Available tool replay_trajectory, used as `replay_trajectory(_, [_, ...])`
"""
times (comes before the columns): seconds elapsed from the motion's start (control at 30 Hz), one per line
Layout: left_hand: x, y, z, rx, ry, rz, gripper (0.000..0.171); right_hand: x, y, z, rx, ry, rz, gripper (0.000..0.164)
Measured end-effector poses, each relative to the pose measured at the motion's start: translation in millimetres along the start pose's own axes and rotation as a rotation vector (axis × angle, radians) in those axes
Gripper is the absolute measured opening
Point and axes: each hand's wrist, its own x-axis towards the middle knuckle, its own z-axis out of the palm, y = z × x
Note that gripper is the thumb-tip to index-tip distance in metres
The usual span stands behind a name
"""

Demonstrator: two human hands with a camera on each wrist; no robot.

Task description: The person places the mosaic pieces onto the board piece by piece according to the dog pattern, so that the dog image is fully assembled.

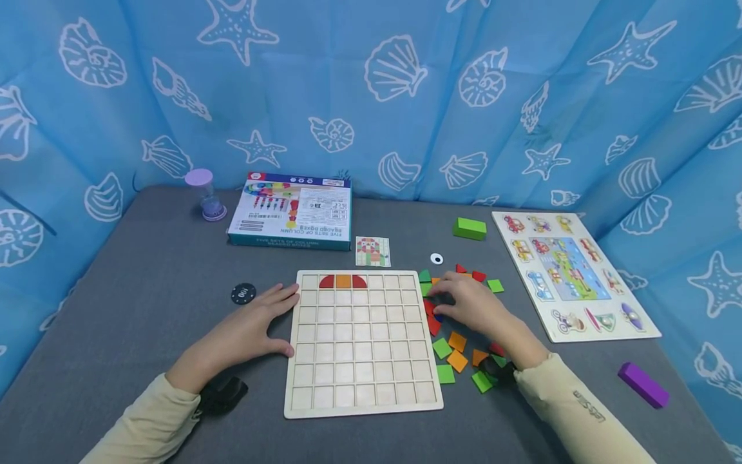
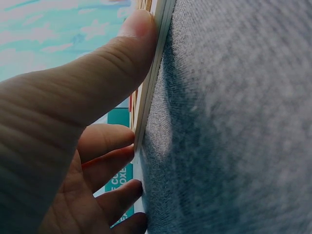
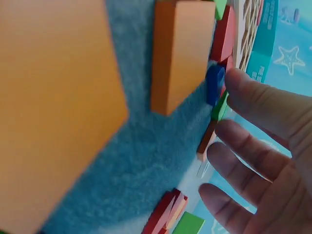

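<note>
A wooden grid board (image 1: 353,361) lies flat on the grey cloth. In its top row sit an orange square (image 1: 344,281) and two red rounded pieces, one on each side of it. My left hand (image 1: 252,328) rests against the board's left edge, thumb and fingertips touching it. To the right of the board, my right hand (image 1: 472,306) is over a spread of red, green and orange pieces. In the right wrist view, its thumb and fingers are apart near a blue piece (image 3: 214,85), with nothing visibly held. The hand partly hides the pieces under it in the head view.
Behind the board lie a small pattern card (image 1: 373,252) and a bead-set box (image 1: 290,212). A sand timer (image 1: 207,196) and a black chip (image 1: 243,294) are leftward. Rightward are an eye-like disc (image 1: 437,259), a green block (image 1: 469,229), a picture puzzle (image 1: 574,274) and a purple block (image 1: 643,385).
</note>
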Motion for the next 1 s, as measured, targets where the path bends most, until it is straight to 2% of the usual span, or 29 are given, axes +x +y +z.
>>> replay_trajectory(0.17, [0.2,0.4,-0.9,0.0,-0.002,0.002,0.097,-2.2,-8.4,0.7,0.023,-0.04,-0.003,0.028])
replay_trajectory(0.3, [-0.2,0.4,-0.7,-0.006,0.0,0.003,0.097,-3.0,-13.3,2.4,-0.007,-0.04,0.022,0.032])
replay_trajectory(0.47, [-0.5,0.5,-1.0,-0.008,0.005,0.005,0.096,-3.1,-13.8,5.0,-0.036,-0.047,0.037,0.036])
replay_trajectory(0.7, [-0.1,0.8,-1.0,-0.008,-0.001,0.005,0.096,-4.0,-10.9,6.8,-0.069,-0.039,0.101,0.037])
replay_trajectory(1.0, [0.2,0.3,-0.8,-0.007,0.0,0.004,0.096,-5.4,-7.1,3.6,-0.085,-0.047,0.058,0.027])
